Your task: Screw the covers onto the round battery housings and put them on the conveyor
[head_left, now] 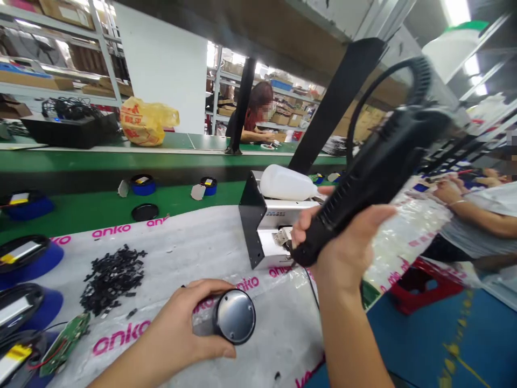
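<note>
The thumb and forefinger of the left hand [188,326] pinch a short round cylinder [235,317] from opposite sides, its shiny silver end face, ringed in black, tilted up toward the camera; the other left fingers are mostly hidden. The right hand [347,248] grips a long black handheld power tool [363,178], the fingers curled round its lower part and the thumb sticking out to the side, while a black cable loops from its raised upper end. The tool is held aslant, apart from the cylinder. Just beyond its lower end stands a silver and black box-shaped machine [252,226], with a translucent white plastic bottle [285,183] lying on top. Under the hands spreads a whitish plastic sheet [194,242] printed "anko" in pink, bearing a heap of small black pieces [115,277]. Along its left side are blue round housings [52,258] with black rims and a green circuit board [67,342] with wires. Farther back on the green tabletop [97,202] sit smaller blue round parts [143,186] and a flat black disc [145,212]. Beyond are a crumpled yellow plastic bag [145,121] and a seated person [252,116]; another person [480,221] works at the right, near a red plastic stool [424,285].
</note>
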Tool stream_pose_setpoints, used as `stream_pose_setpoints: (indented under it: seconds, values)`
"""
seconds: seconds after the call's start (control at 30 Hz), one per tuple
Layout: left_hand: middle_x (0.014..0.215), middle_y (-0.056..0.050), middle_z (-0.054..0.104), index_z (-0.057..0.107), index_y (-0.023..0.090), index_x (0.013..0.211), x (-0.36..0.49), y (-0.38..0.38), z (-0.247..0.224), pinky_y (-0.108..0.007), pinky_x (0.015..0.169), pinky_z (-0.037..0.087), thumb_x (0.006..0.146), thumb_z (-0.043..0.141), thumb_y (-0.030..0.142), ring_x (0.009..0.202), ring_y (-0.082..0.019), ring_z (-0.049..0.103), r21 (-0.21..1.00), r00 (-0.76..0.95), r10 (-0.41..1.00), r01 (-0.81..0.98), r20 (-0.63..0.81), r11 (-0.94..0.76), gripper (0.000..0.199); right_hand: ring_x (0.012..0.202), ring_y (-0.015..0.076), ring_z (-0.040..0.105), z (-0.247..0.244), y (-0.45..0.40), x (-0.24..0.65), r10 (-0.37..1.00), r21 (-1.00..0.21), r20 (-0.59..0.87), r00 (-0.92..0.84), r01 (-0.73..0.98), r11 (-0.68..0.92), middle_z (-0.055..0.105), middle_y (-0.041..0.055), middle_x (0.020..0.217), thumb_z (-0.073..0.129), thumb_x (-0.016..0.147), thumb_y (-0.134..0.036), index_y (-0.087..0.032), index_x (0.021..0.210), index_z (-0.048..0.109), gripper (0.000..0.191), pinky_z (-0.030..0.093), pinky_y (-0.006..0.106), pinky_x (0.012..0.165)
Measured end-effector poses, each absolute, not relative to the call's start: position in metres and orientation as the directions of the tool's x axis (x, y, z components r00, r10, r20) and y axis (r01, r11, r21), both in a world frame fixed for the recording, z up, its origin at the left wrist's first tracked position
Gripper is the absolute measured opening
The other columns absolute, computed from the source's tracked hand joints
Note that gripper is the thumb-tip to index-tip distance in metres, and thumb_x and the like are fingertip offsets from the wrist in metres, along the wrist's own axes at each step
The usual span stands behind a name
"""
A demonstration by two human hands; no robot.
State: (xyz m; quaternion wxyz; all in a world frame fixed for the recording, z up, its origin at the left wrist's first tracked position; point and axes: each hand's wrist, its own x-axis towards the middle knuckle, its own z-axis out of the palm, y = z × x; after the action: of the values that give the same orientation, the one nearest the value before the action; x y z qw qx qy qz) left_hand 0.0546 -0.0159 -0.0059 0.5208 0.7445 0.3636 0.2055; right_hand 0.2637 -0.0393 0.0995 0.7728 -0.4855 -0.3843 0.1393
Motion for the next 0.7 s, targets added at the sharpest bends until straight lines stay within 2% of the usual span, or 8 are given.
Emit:
stream_pose_setpoints:
  seconds: [0.07,0.2,0.33,0.47,0.6,0.7]
  values:
    - [0.122,-0.003,0.072,0.072,0.033,0.115,0.054,-0.016,0.003,-0.048,0.104,0.044,0.052,0.096,0.034,0.117,-0.034,0.061,0.931,0.679,0.727,0.324,-0.105,-0.168,0.067,0.031,0.0149,0.045,0.106,-0.05,0.238,0.654,-0.856,0.429,0.623,0.048,0.515,0.054,-0.0064,0.048,0.039,0.077,-0.089,-0.025,0.098,0.055,0.069,0.037,0.025,0.027]
    - [0.12,-0.003,0.071,0.072,0.032,0.119,0.05,-0.017,0.012,-0.043,0.102,0.045,0.053,0.096,0.034,0.114,-0.031,0.062,0.953,0.706,0.699,0.278,-0.118,-0.121,0.07,0.026,0.0163,0.045,0.11,-0.054,0.195,0.731,-0.818,0.439,0.522,-0.105,0.566,0.057,-0.0041,0.043,0.051,0.07,-0.089,-0.025,0.085,0.06,0.067,0.039,0.027,0.025]
    - [0.114,-0.002,0.073,0.073,0.031,0.119,0.049,-0.015,0.012,-0.037,0.096,0.047,0.056,0.095,0.032,0.108,-0.029,0.063,0.966,0.736,0.671,0.227,-0.086,-0.125,0.066,0.031,0.0168,0.05,0.092,-0.046,0.182,0.758,-0.814,0.484,0.437,-0.094,0.574,0.062,-0.0013,0.049,0.053,0.071,-0.088,-0.023,0.09,0.065,0.068,0.044,0.029,0.029]
    - [0.105,0.003,0.075,0.076,0.031,0.111,0.049,-0.015,0.014,-0.033,0.091,0.046,0.057,0.095,0.029,0.101,-0.026,0.064,0.98,0.756,0.652,0.164,-0.052,-0.112,0.058,0.035,0.017,0.052,0.073,-0.043,0.181,0.76,-0.798,0.502,0.412,-0.119,0.591,0.063,-0.0015,0.053,0.059,0.072,-0.084,-0.026,0.094,0.066,0.062,0.043,0.028,0.032]
    - [0.096,0.005,0.074,0.079,0.027,0.1,0.049,-0.016,0.017,-0.028,0.084,0.046,0.057,0.095,0.025,0.094,-0.022,0.064,0.989,0.75,0.658,0.135,-0.063,-0.059,0.046,0.033,0.0162,0.05,0.069,-0.045,0.179,0.796,-0.795,0.478,0.372,-0.202,0.572,0.064,-0.0015,0.052,0.065,0.069,-0.081,-0.026,0.089,0.067,0.059,0.042,0.027,0.03]
    - [0.096,0.004,0.074,0.079,0.026,0.102,0.05,-0.018,0.017,-0.027,0.082,0.046,0.057,0.095,0.022,0.093,-0.022,0.064,0.991,0.74,0.669,0.129,-0.065,-0.046,0.048,0.031,0.016,0.049,0.071,-0.044,0.177,0.804,-0.803,0.458,0.378,-0.212,0.557,0.064,-0.0019,0.051,0.068,0.066,-0.08,-0.026,0.086,0.066,0.058,0.042,0.027,0.029]
